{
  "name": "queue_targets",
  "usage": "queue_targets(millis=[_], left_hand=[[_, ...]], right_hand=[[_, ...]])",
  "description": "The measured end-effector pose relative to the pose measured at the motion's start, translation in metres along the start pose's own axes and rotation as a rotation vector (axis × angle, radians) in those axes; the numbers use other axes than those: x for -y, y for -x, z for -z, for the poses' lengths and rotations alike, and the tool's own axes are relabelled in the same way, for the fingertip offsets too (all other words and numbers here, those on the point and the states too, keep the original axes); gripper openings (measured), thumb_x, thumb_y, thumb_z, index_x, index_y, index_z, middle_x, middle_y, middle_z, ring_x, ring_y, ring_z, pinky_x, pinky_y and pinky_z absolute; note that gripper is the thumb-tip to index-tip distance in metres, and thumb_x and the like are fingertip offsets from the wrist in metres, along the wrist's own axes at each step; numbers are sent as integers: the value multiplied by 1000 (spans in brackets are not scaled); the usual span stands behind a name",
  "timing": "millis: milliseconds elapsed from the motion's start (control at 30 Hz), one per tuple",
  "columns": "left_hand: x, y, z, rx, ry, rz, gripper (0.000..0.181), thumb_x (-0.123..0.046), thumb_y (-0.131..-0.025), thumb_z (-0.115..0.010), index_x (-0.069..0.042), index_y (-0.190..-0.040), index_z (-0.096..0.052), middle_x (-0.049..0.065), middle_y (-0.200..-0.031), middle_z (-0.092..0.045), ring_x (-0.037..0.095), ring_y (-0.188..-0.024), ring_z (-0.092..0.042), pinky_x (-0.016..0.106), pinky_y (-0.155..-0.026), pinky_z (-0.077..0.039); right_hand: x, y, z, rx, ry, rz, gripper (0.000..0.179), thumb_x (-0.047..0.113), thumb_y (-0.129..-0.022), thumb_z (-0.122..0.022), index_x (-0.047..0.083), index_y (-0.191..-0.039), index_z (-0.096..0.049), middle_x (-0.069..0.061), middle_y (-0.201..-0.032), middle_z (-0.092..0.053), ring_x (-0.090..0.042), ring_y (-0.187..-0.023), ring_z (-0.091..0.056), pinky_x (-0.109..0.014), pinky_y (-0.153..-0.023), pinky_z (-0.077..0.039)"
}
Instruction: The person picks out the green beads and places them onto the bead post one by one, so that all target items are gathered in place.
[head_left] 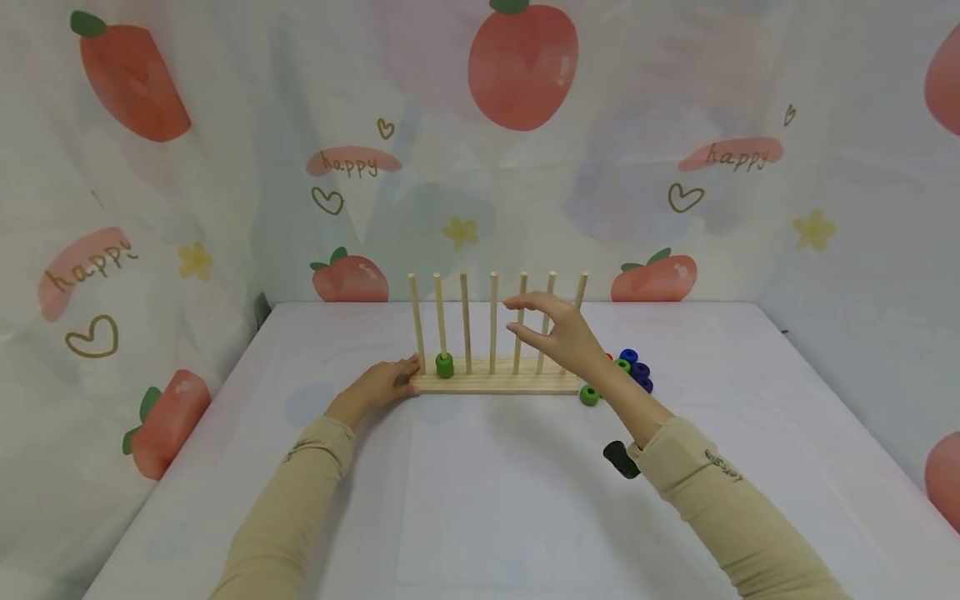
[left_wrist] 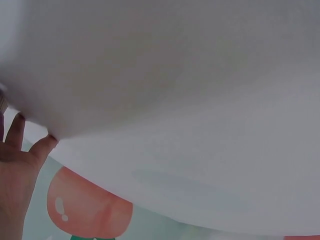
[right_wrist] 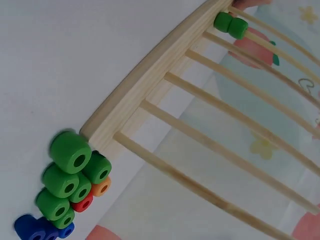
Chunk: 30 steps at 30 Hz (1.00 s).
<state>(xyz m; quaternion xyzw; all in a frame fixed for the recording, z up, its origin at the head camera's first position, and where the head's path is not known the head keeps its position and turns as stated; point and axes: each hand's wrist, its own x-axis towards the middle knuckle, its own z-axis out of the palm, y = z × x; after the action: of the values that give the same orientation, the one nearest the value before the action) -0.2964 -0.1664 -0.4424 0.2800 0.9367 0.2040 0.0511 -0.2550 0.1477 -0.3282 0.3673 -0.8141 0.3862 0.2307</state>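
Plainly pale wood, the seven-peg rack [head_left: 495,383]

1. A pale printed backdrop [head_left: 435,92] stood along the far edge, with red fruit [head_left: 523,71], yellow flowers [head_left: 460,233], gold hearts [head_left: 92,336] and "happy" lettering [head_left: 349,162].
2. Similar sheeting [head_left: 157,317] rose on the left; the right wall [head_left: 862,308] showed partial red fruit.
3. A whitish counter [head_left: 480,508] lay below in soft light, with faint bluish patches [head_left: 307,406].

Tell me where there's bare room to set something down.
The widest bare patch is the white tabletop in front of the wooden rack, between the two sleeves. Another lies right of the beads. It's crowded at the rack's right end, where beads cluster near the right forearm.
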Motion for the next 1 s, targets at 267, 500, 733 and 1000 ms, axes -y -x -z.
queue_targets(millis=[267,500,733,1000], left_hand=[[0,0,2,16,3,8,56,-23,-89,-63,7,-134,-46,18,-146,-37,39,-133,-39,49,-111,-33],[-1,-3,3,14,10,-3,56,-22,-88,-64,6,-134,-47,19,-145,-38,39,-132,-40,49,-110,-34],[2,-7,-2,4,21,-14,57,-23,-89,-63,6,-134,-46,19,-145,-38,39,-132,-40,49,-110,-34],[0,-3,-1,-8,1,0,57,-25,-89,-63,6,-134,-47,18,-144,-39,40,-130,-42,50,-109,-35]], right_hand=[[-14,19,13,-30,57,3,32,-2,-78,-72,-3,-109,-65,-17,-106,-69,-30,-99,-63,-41,-86,-52],[-17,32,23,-43,69,6,31,-3,-77,-72,-3,-108,-65,-17,-104,-70,-29,-97,-64,-29,-86,-52],[-28,51,34,-38,90,-23,34,-7,-74,-74,-3,-107,-66,-16,-103,-71,-29,-94,-64,-13,-87,-46],[-43,73,47,-16,162,-82,34,-5,-73,-74,-3,-106,-66,-16,-101,-71,-29,-92,-63,-4,-85,-42]])
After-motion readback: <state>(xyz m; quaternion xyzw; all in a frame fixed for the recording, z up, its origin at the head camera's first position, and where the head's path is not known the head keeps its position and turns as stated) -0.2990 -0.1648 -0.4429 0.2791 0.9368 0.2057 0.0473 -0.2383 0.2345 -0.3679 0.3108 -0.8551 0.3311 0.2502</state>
